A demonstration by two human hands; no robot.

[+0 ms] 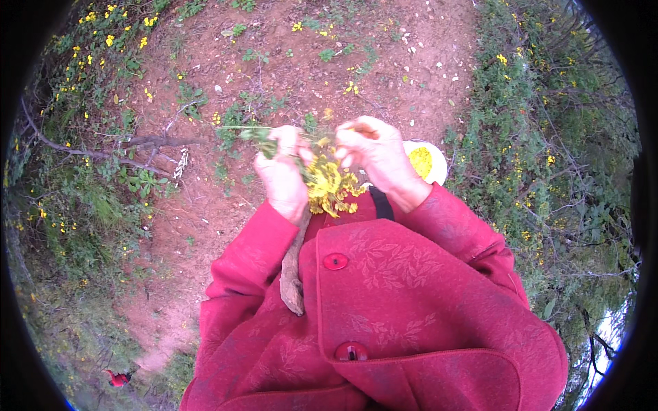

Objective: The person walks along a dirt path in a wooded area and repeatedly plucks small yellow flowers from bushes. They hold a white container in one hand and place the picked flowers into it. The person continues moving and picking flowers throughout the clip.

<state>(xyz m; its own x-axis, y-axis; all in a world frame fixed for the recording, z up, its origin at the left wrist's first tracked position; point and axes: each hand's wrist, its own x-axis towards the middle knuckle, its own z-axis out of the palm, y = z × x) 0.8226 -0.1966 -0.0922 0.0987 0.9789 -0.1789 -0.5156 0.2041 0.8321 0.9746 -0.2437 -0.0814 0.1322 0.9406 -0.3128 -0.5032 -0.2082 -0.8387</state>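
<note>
My left hand (pixel 284 171) is closed round the green stems of a bunch of yellow flowers (pixel 325 183). The blooms hang to the right of that hand, in front of my red coat, and are partly smeared by motion. Just right of the bunch, my right hand (pixel 377 152) has its fingers curled in a pinch, with a bit of yellow flower showing at the fingertips. Behind my right wrist stands a white bowl (pixel 439 166) with loose yellow flowers (pixel 421 162) in it, partly hidden by the wrist.
A piece of wood (pixel 291 277) lies against my coat below the left wrist, beside a black strap (pixel 382 204). Reddish bare soil (pixel 411 75) runs ahead between flowering bushes (pixel 534 157). Dry branches (pixel 103 152) lie on the left. A person in red (pixel 118 378) is far off, lower left.
</note>
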